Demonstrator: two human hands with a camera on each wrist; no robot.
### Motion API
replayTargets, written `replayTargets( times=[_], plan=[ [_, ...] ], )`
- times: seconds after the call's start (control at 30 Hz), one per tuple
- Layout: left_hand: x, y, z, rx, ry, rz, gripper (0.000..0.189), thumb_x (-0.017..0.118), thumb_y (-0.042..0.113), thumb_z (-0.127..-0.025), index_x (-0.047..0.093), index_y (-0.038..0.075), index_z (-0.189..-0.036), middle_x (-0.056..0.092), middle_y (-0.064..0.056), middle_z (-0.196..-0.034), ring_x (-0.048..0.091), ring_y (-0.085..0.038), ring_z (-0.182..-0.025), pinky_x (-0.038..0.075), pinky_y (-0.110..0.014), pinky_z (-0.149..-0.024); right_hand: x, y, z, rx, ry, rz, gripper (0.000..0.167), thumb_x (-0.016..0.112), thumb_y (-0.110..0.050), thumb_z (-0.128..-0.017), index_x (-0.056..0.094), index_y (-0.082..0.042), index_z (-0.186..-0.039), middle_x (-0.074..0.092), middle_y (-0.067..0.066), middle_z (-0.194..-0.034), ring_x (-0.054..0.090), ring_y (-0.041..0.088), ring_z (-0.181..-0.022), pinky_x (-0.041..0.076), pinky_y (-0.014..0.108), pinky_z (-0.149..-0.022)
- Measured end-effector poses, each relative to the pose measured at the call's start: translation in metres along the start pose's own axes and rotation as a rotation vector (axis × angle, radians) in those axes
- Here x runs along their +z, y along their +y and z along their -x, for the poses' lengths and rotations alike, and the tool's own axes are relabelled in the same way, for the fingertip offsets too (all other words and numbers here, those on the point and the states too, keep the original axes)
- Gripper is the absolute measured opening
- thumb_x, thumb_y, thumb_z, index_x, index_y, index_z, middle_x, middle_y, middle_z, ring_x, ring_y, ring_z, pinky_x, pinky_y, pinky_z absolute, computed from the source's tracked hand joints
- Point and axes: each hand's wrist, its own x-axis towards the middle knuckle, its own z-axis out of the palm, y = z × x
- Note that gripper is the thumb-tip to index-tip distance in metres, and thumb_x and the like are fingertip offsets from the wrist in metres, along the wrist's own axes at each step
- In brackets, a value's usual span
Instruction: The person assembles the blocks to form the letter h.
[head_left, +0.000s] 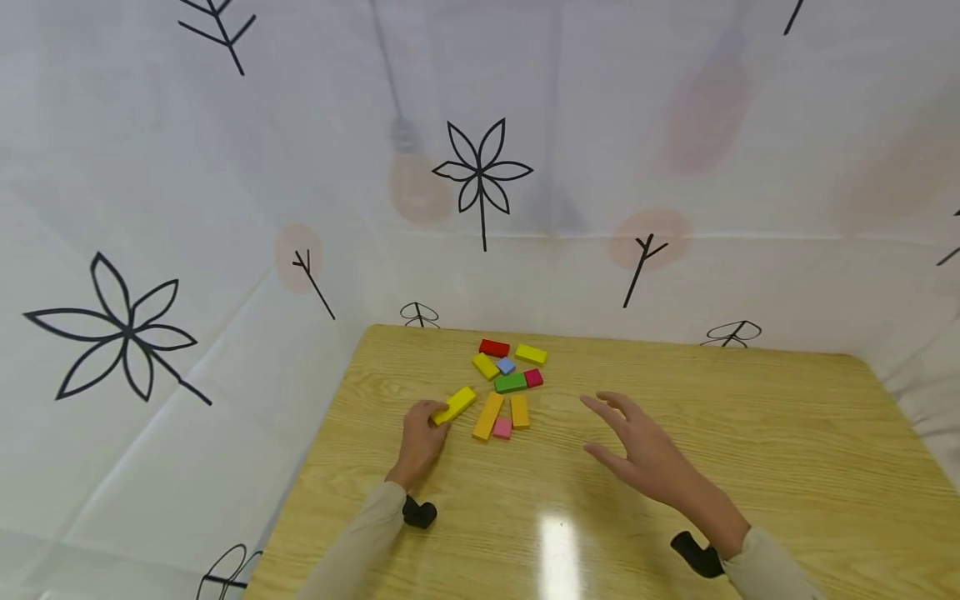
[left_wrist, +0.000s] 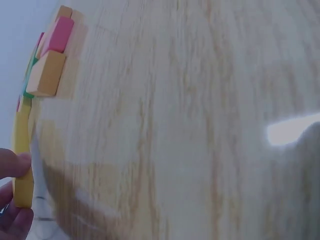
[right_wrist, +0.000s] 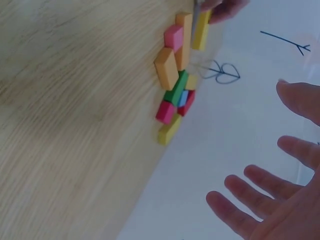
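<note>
My left hand (head_left: 422,437) pinches one end of a long yellow block (head_left: 459,402) between thumb and fingers, at the left of a block cluster. In the left wrist view, the thumb and fingertips show on this yellow block (left_wrist: 22,135). Over the table to the right of the cluster, my right hand (head_left: 648,454) has its fingers spread and holds nothing. Nearest the held block lie a long orange block (head_left: 488,416), a pink cube (head_left: 502,428) and a shorter orange block (head_left: 520,412).
Behind these are a green block (head_left: 511,382), a crimson cube (head_left: 533,378), a blue cube (head_left: 506,365), a red block (head_left: 494,347) and two yellow blocks, one left (head_left: 485,366), one right (head_left: 531,354). A patterned white sheet (head_left: 570,275) hangs behind the wooden table (head_left: 750,433).
</note>
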Motion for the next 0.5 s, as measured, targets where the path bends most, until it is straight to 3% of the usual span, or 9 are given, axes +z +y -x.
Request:
replayTargets(
  times=[0.13, 0.37, 0.5],
  plan=[
    [-0.005, 0.004, 0.006, 0.039, 0.032, 0.017, 0.022, 0.073, -0.001, -0.08, 0.07, 0.0, -0.102, 0.063, -0.013, -0.103, 0.06, -0.028, -0.095, 0.054, -0.041, -0.076, 0.005, -0.004, -0.006, -0.005, -0.014, -0.008, 0.063, 0.068, -0.029, -0.088, 0.041, -0.017, -0.144, 0.042, 0.016, -0.137, 0.055, 0.034, -0.107, 0.051, 0.052, -0.078],
    [-0.017, 0.01, 0.022, -0.005, 0.086, 0.04, 0.021, 0.076, 0.003, -0.077, 0.073, 0.004, -0.098, 0.063, -0.008, -0.099, 0.061, -0.023, -0.091, 0.055, -0.038, -0.074, 0.013, -0.01, -0.021, -0.018, -0.03, -0.031, 0.06, 0.067, -0.031, -0.089, 0.045, -0.013, -0.141, 0.044, 0.018, -0.136, 0.057, 0.033, -0.104, 0.052, 0.051, -0.079],
    [-0.023, 0.011, 0.038, 0.008, 0.11, 0.017, 0.021, 0.077, 0.004, -0.077, 0.073, 0.005, -0.098, 0.062, -0.007, -0.096, 0.06, -0.022, -0.087, 0.055, -0.034, -0.071, 0.019, -0.013, -0.028, -0.017, -0.052, -0.052, 0.059, 0.067, -0.031, -0.089, 0.045, -0.013, -0.141, 0.044, 0.018, -0.135, 0.058, 0.031, -0.101, 0.052, 0.05, -0.08]
  ],
)
